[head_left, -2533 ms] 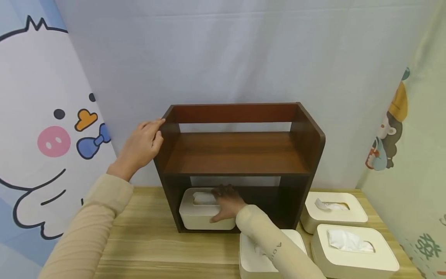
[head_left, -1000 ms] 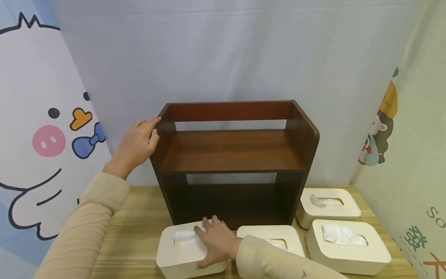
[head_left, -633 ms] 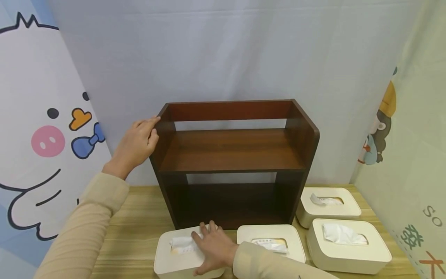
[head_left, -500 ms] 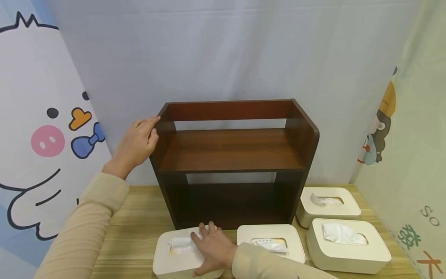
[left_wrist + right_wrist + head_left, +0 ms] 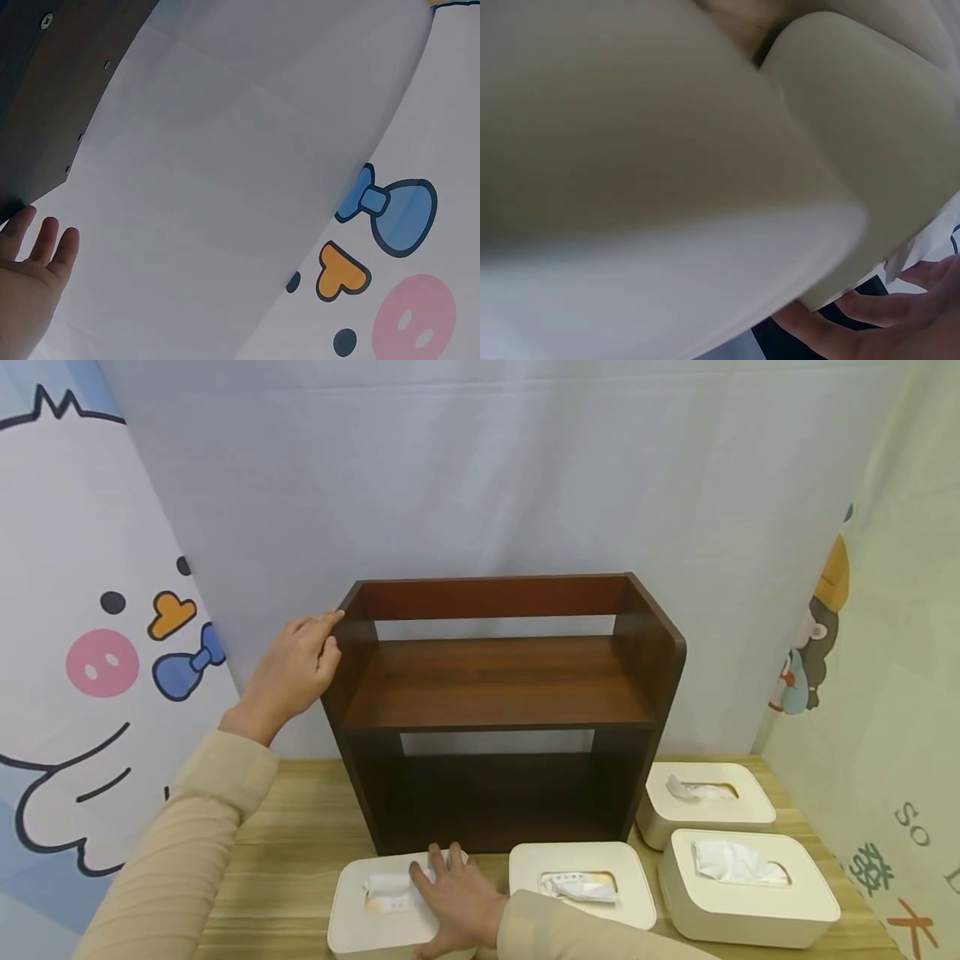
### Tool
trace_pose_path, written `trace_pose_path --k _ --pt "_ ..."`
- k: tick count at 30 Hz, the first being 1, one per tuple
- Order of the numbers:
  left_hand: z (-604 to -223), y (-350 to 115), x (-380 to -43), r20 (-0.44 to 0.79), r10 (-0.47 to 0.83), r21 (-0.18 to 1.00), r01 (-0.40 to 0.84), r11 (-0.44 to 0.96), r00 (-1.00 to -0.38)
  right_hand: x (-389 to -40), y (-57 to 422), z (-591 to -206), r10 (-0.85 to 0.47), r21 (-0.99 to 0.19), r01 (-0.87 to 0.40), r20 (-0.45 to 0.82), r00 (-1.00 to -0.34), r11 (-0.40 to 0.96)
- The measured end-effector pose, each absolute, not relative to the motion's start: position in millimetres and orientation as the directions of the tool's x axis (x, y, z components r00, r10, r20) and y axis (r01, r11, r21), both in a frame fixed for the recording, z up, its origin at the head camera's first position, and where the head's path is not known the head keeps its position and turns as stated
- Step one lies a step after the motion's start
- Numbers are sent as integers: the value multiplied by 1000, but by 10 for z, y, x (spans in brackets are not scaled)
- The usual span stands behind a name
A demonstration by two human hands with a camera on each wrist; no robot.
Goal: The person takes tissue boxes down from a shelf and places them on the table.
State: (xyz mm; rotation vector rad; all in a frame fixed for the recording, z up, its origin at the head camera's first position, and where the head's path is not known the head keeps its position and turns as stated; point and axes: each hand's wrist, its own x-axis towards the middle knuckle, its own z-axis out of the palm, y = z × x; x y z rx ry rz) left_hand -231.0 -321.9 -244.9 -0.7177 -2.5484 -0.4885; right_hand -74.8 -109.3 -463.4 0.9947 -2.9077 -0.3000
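Observation:
My right hand (image 5: 461, 906) spans the right end of a cream tissue box (image 5: 352, 914) on the wooden table, fingers at the far edge and thumb at the near side. White tissue shows in the box's slot. In the right wrist view, fingertips (image 5: 810, 322) meet the rim of this box (image 5: 870, 127). My left hand (image 5: 296, 668) rests against the upper left side panel of a dark brown two-tier shelf (image 5: 495, 689). The left wrist view shows its fingers (image 5: 45, 244) extended at the panel's corner (image 5: 56, 161).
Just right of my right hand stands a second tissue box (image 5: 637, 893), partly behind the sleeve. Two more, a front box (image 5: 750, 893) and a back box (image 5: 708, 810), stand right of the shelf. A grey cloth (image 5: 487, 468) hangs behind; printed sheets flank both sides.
My right hand has brought the tissue box out of the shelf's lower tier onto the table in front, then shifted it slightly nearer and left. The left hand keeps its place on the shelf.

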Motion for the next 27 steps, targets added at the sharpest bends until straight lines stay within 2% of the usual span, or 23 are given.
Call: trace_pose_path --k 10,20,24,27 --pt "-2449 -3212 -2304 490 378 208 527 824 -785 -795 -1043 -4524 -641 211 -642 -82 -763 737" --pt "-2373 -3196 -2204 545 357 17 435 900 -759 -887 -865 -4265 -652 0 -659 -143 -745 752" --pt "-2324 -3198 -2129 541 336 -2 398 917 -771 -916 -707 -4153 -672 -60 -670 -107 -733 740" --pt "-2303 -3216 -2071 543 321 2 383 924 -776 -913 -559 -4075 -692 -56 -690 -32 -721 721"
